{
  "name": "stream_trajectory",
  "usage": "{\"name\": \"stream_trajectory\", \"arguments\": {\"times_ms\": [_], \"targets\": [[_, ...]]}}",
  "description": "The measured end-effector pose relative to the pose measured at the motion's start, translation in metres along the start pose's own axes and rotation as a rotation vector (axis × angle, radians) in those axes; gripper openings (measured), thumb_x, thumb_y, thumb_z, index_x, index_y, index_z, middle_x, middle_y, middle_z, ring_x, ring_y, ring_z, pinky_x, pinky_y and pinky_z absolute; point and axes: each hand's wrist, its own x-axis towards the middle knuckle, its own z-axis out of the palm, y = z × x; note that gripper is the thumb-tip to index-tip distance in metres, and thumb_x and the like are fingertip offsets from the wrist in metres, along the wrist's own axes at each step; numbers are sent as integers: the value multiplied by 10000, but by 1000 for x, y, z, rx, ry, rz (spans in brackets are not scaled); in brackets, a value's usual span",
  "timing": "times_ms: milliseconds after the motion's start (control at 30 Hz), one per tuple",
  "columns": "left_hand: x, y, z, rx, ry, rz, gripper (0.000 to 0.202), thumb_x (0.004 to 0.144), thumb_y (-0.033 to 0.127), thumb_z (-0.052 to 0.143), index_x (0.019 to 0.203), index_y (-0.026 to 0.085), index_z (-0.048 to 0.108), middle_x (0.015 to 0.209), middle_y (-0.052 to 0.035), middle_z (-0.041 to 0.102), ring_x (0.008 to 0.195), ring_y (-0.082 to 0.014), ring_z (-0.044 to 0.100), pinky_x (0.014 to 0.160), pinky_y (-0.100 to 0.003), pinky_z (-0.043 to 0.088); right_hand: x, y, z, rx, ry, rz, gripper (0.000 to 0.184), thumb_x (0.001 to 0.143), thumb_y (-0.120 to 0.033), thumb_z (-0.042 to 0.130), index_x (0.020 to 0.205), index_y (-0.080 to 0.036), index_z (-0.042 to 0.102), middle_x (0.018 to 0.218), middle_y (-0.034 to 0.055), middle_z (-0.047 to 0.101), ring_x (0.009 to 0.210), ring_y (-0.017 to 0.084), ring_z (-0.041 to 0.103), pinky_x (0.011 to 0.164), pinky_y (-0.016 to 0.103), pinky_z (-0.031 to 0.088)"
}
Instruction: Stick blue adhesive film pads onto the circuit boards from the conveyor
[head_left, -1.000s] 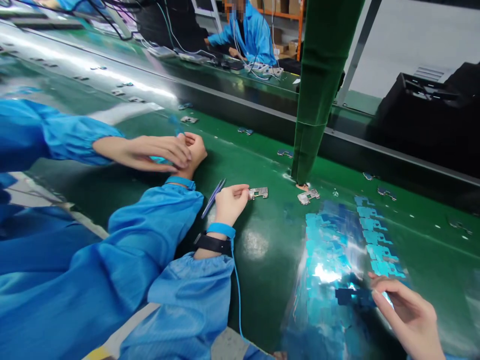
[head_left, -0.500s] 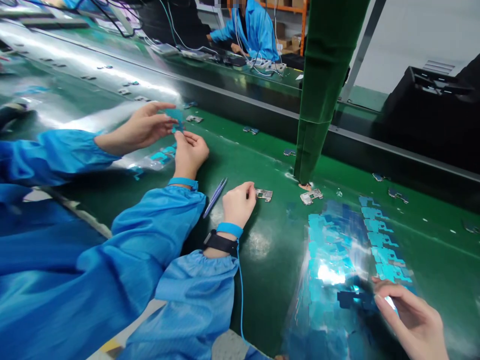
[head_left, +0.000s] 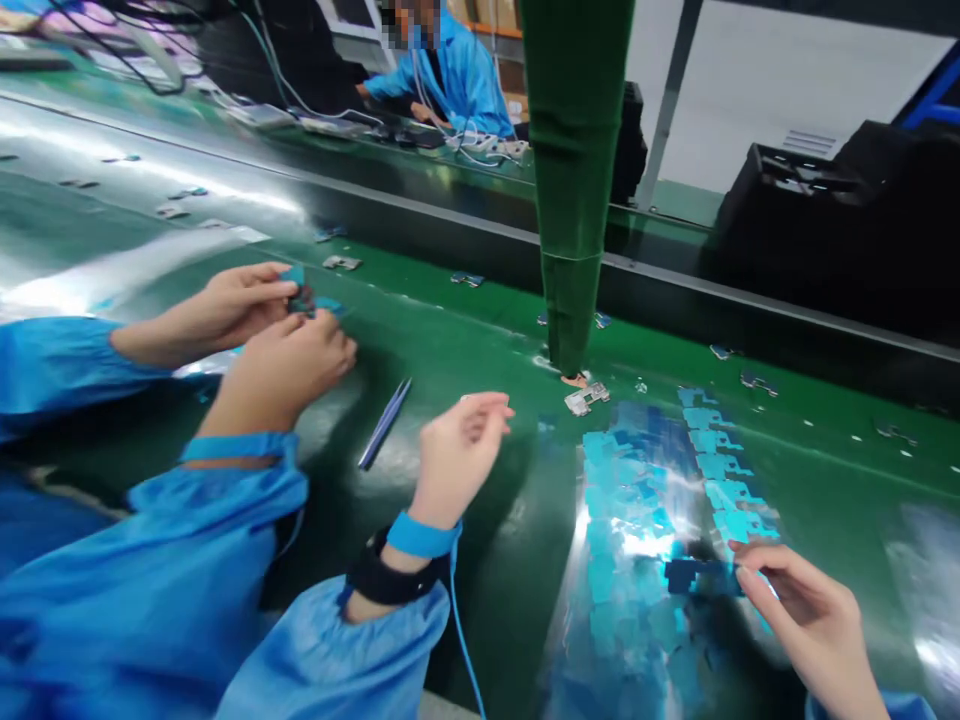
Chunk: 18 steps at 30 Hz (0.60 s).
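My left hand (head_left: 461,455), with a blue wrist strap and a black band, is raised over the green mat. Its thumb and fingers close on a small circuit board that is almost wholly hidden behind them. My right hand (head_left: 806,610) pinches one end of a dark blue film piece (head_left: 697,576). That piece hangs over a clear sheet (head_left: 559,640) covered with rows of blue film cut-outs (head_left: 626,500). Near the post's foot lies another circuit board (head_left: 587,399). Blue tweezers (head_left: 385,424) rest to the left of my left hand.
On the left, a co-worker's hands (head_left: 281,340) handle a small piece with blue film. A green-wrapped post (head_left: 574,210) rises in front of me. Several small boards (head_left: 467,279) lie along the strip before the dark rail (head_left: 420,215). Another person (head_left: 469,75) sits beyond it.
The view has swung to the right. My left hand has lifted and turned, and the board at its fingertips no longer shows on the mat. My right hand still pinches the dark film piece.
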Motion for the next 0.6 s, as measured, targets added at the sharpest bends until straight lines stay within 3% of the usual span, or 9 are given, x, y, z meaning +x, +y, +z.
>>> {"name": "stream_trajectory", "arguments": {"times_ms": [133,233,333,433,600], "targets": [[-22,50,28,51,-437,163,162,813,256,559,855,201,706,695,-20,745,587,-181,703,591,-268,549,-7,5,-12,6,120,104,31,740,-241,724,728,-220,705,720,11,731,703,137,725,697,115,557],[-22,75,59,140,-607,255,108,783,217,618,804,218,723,649,-15,725,602,-201,694,618,-289,528,-14,11,-17,28,143,170,110,722,-298,742,700,-197,704,707,37,724,668,158,712,634,148,569],[-4,85,95,230,-664,289,78,818,238,651,841,188,707,711,-36,712,694,-200,686,699,-322,534,-19,15,-19,69,174,219,144,738,-326,734,714,-188,703,712,47,717,669,165,701,638,177,573],[29,86,130,310,-668,282,225,907,324,597,1048,153,640,1016,-63,681,856,-184,661,774,-382,548,-22,13,-17,90,140,187,159,757,-336,717,718,-182,711,712,54,719,668,172,699,635,193,574],[77,83,165,422,-626,229,289,917,313,587,1172,179,592,1187,-88,618,987,-219,633,830,-420,543,-22,0,-13,34,116,169,183,827,-335,644,737,-190,709,732,48,719,708,167,690,681,212,555]]}}
